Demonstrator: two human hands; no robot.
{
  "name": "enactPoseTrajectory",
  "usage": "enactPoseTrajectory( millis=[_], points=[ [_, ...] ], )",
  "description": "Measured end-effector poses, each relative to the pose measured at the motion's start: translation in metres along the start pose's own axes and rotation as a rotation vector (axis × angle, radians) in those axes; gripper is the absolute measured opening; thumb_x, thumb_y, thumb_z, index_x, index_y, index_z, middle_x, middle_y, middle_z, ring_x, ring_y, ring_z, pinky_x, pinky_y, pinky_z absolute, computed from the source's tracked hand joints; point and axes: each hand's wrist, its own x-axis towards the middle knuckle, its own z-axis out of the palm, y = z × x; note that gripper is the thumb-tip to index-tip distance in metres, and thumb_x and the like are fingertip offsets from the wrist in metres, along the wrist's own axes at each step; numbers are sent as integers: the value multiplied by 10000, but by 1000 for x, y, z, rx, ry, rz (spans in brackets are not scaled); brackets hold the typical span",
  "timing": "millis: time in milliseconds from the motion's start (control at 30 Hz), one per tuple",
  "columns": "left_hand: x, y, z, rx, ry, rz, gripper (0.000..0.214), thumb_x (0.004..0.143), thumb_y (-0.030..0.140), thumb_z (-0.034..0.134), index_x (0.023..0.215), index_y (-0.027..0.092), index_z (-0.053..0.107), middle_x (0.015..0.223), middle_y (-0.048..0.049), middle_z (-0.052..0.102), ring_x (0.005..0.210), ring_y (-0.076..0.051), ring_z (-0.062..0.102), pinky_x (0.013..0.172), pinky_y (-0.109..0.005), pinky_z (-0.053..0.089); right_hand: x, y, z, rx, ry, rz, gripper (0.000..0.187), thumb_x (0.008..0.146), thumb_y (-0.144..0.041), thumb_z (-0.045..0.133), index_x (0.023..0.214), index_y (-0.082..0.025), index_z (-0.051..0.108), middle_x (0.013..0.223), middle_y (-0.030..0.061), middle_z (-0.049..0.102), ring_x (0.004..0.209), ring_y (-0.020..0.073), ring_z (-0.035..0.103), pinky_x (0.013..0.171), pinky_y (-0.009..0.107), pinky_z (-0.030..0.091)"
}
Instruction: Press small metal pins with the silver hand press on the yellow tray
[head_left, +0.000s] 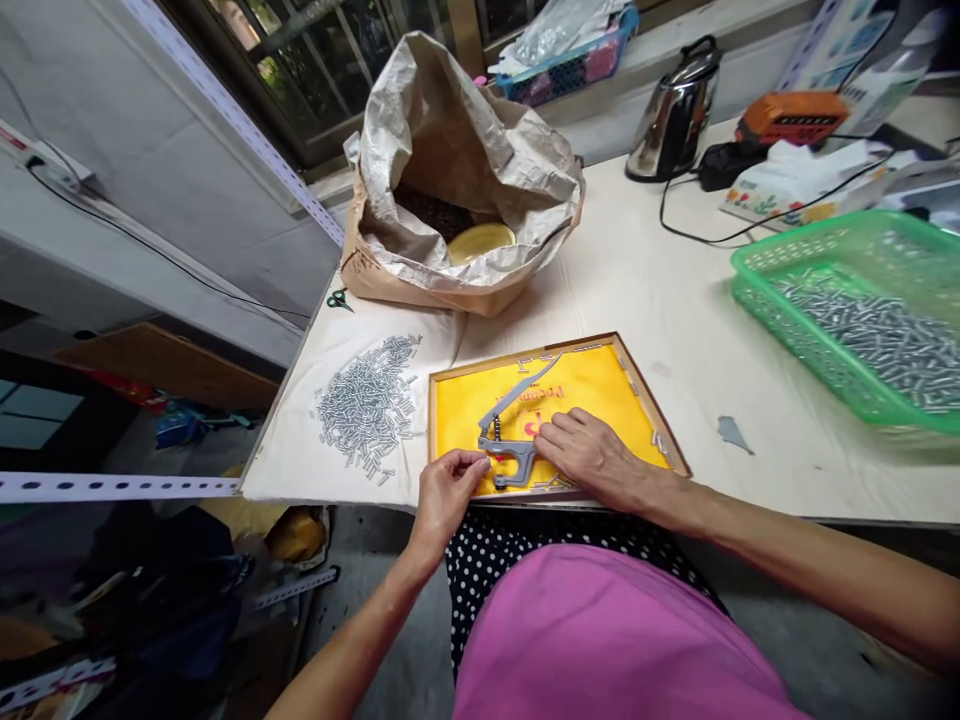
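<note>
**A:** Okay, headcount from where I'm standing? One long pale workbench (pixel 675 300), one big brown paper sack (pixel 390 270) with a silvery lining, one green plastic basket (pixel 795 240) and one wood-framed tray (pixel 525 350) lined in yellow.

**B:** Yep, plus one steel kettle (pixel 673 115) at the back. The tray has one grey hand press (pixel 506 440) lying on the yellow lining, right between the person's two hands.

**A:** What are the hands up to?

**B:** The right hand (pixel 589 455) lies flat on the press, fingers loosely spread. The left hand (pixel 448 490) has its fingertips (pixel 480 462) pinched together at the press's head. Can't tell if there's anything in that pinch.

**A:** And the small stuff?

**B:** One pair of green-handled scissors (pixel 340 299) by the sack. Two heaps of little metal pieces: one in the basket (pixel 877 335), one on a white cloth (pixel 367 405). Way too many to count!
</note>
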Motion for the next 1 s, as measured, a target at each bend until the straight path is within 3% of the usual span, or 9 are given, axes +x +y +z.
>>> enactPoseTrajectory(
  millis=[367,633,1000],
  points=[
    [8,-6,10,88,-30,-37,361,716,503,702,760,146,731,755,-66,739,714,-189,669,653,-263,492,3,4,10,-3,-11,7,188,960,-85,464,877,-179,603,794,43,634,758,210,464,709,358,260],
    [13,-6,12,65,-80,-136,368,702,505,688,719,137,691,584,-5,638,509,-114,536,509,-222,394,4,7,18,7,-97,26,191,986,-102,438,940,-170,611,846,51,648,796,214,487,748,360,263],
    [23,-7,7,253,-161,-131,306,707,450,655,652,151,678,534,-6,606,514,-127,534,497,-220,345,4,5,21,39,-153,30,146,979,-121,463,946,-183,591,866,51,642,823,219,491,749,370,266]
  ],
)
